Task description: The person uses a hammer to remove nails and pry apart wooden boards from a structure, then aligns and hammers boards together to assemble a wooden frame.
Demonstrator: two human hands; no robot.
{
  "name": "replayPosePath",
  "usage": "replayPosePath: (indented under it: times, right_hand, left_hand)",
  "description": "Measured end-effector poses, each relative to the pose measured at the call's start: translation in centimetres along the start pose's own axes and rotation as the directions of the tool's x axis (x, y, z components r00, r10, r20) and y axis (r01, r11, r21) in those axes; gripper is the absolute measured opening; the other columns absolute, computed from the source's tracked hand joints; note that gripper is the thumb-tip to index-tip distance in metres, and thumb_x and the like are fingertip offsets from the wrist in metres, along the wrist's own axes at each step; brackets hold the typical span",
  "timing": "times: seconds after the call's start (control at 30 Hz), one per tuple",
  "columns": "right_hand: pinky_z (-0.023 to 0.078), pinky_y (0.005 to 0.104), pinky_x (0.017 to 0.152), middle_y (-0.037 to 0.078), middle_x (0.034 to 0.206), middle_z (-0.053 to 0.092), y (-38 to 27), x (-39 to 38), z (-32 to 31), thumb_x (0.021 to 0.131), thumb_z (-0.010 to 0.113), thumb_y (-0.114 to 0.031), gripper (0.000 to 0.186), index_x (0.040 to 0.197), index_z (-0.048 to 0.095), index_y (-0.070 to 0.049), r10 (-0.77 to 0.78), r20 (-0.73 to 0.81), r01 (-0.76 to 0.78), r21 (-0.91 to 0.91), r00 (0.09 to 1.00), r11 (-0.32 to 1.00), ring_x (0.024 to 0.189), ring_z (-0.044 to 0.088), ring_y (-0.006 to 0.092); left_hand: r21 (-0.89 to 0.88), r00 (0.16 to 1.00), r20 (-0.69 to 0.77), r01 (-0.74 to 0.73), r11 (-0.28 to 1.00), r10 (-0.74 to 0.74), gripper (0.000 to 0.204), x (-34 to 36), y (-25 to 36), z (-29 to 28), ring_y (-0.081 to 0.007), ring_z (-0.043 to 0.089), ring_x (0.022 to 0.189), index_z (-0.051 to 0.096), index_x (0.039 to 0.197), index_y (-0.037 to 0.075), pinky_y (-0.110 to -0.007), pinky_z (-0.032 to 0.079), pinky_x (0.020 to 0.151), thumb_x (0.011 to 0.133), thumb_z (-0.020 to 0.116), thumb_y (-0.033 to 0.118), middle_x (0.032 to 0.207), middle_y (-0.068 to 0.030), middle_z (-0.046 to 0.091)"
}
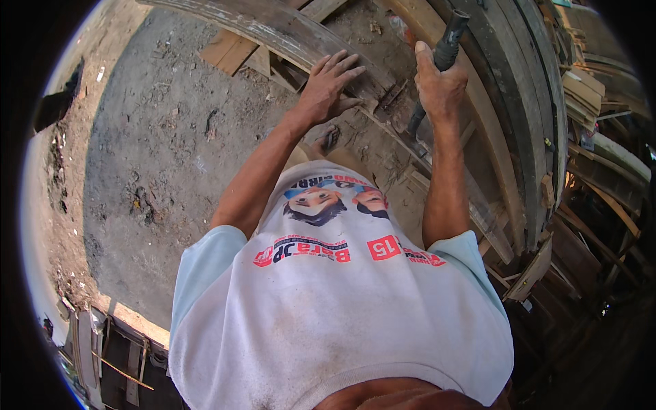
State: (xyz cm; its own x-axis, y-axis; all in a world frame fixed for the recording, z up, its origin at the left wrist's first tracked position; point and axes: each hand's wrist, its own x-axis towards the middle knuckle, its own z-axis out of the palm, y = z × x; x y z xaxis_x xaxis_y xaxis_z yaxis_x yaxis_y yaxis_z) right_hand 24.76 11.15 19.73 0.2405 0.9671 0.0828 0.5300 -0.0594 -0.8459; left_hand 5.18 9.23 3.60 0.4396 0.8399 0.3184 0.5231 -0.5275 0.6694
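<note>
Right under the camera, a white printed shirt [342, 301] fills the lower frame, with both bare forearms reaching up and away from it. The left hand [330, 87] lies flat, fingers spread, pressing down on a weathered wooden plank [273, 31] that curves across the top of the view; nothing is gripped there, it only steadies. The right hand [439, 85] is clenched around the dark handle of a long tool [447, 44], thumb up along the shaft. The tool's lower end runs down to the plank's edge, close to a small metal fitting [391, 96]; what the tip does there I cannot tell. More planks [526, 102] stack up on the right, and bare dirt ground [157, 157] spreads out on the left. This looks like levering at the plank in progress. Next, I'd judge, comes a firm pull on the handle while the flat hand keeps the wood from shifting.
</note>
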Motion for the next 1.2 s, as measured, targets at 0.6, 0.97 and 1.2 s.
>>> replayPosePath:
  times: [0.6,0.97,1.2]
  right_hand:
    - [0.051,0.0473,0.065,0.026,0.071,0.066,-5.0,-0.5,5.7,0.091,0.077,-0.033,0.040,0.087,0.068,0.005,-0.097,0.176,0.149,-0.311,0.980,0.939,0.072,0.070,0.0415]
    - [0.049,0.0355,0.056,0.008,0.063,0.060,-3.7,0.6,5.5,0.093,0.079,-0.037,0.042,0.079,0.065,-0.001,-0.103,0.206,0.128,-0.114,0.973,0.985,0.057,0.060,0.0182]
    - [0.043,0.0266,0.050,0.001,0.061,0.055,-1.2,2.2,3.5,0.094,0.079,-0.037,0.039,0.076,0.063,-0.006,-0.070,0.248,-0.003,0.281,0.966,0.960,0.051,0.050,0.0094]
  left_hand:
    - [-0.463,0.650,0.760,0.556,-0.690,0.014,0.077,-4.3,10.1,10.0,-0.0303,0.061,0.125,0.048,0.142,-0.004,-0.041,0.047,0.109,0.105,0.044,0.063,0.133,-0.0234,0.061]
    - [-0.276,0.769,0.639,0.272,-0.922,0.036,0.070,-3.1,12.5,10.7,-0.0348,0.057,0.131,0.048,0.140,-0.003,-0.042,0.048,0.111,0.106,0.043,0.059,0.135,-0.0249,0.059]
    - [-0.386,0.836,0.539,0.142,-0.911,-0.098,0.068,-2.1,13.1,11.5,-0.0303,0.060,0.126,0.051,0.134,-0.003,-0.041,0.052,0.108,0.102,0.057,0.057,0.125,-0.0184,0.061]
